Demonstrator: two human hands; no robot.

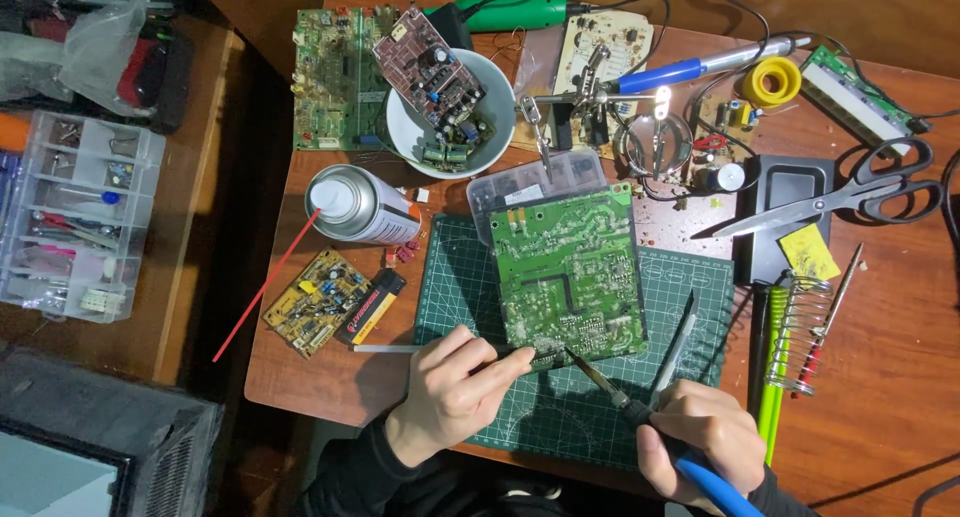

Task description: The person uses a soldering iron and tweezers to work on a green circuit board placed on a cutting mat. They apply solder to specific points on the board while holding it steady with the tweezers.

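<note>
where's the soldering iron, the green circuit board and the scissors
soldering iron (600, 379): head view, on its metal shaft near the tip
green circuit board (570, 272): head view, middle of its solder side
scissors (800, 212): head view, on the blades

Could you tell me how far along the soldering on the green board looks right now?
Set up: the green circuit board lies solder side up on the cutting mat. In hand: the right hand holds the soldering iron, tip at the board's near edge, where the left hand steadies it. How many joints are finished is too small to tell. The yellow board lies untouched.
</note>
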